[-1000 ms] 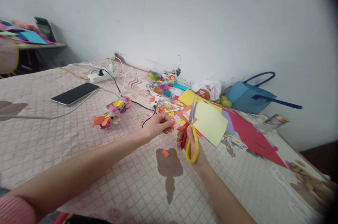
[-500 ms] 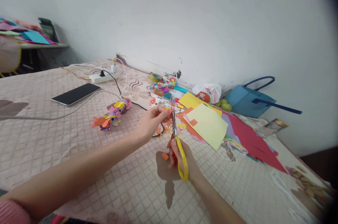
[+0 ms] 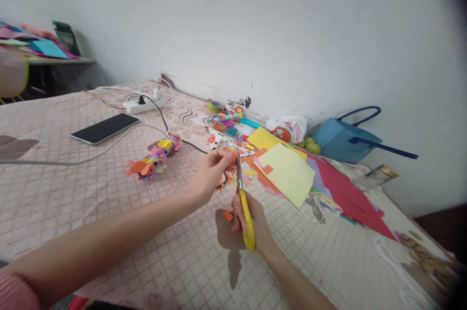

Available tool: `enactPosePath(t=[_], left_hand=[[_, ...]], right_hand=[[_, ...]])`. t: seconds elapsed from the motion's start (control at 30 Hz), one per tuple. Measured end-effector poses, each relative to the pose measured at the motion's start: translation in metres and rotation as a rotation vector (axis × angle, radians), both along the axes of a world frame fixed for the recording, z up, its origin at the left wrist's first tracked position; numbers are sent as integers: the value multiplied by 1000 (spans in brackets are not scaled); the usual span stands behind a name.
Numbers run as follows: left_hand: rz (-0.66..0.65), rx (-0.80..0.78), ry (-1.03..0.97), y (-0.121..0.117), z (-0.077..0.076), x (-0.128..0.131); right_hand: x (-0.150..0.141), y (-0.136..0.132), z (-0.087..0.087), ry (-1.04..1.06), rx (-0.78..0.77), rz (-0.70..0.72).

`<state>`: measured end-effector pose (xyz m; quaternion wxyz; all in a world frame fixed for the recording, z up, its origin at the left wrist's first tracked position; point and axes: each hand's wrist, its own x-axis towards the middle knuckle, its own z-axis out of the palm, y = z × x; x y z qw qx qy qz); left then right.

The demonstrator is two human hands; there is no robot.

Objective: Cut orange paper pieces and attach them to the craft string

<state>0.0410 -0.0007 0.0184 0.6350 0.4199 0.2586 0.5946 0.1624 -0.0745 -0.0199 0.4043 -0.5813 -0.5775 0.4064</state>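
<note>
Near the wall point(image 3: 204, 32), blue bag point(image 3: 339, 140) — contents hidden — left fingers point(image 3: 226, 160) pinching orange paper point(image 3: 234, 156), right fingers point(image 3: 237, 205) curled round scissors point(image 3: 247, 222).

Phone point(image 3: 105, 129): flat, dark screen upward; pale cable point(image 3: 91, 158) alongside. Power strip point(image 3: 146, 106): white, black plug point(image 3: 141, 100) and white plug point(image 3: 157, 94) seated. Plastic bag point(image 3: 296, 127): crumpled, near wall point(image 3: 226, 37). Green round items point(image 3: 312, 146): between plastic bag and blue bag point(image 3: 339, 140), latter dark-handled.

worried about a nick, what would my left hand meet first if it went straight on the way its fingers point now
Most likely the silver metal scissor blades, close beside the small orange paper piece your left hand holds; depth between them is unclear.
</note>
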Motion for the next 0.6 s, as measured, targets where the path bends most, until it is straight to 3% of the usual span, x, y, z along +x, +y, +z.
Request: enactPosePath(t=[0.6], left_hand=[[52,-74,-29,-3,0,4]], right_hand=[[-2,1,1,-36,23,-20]])
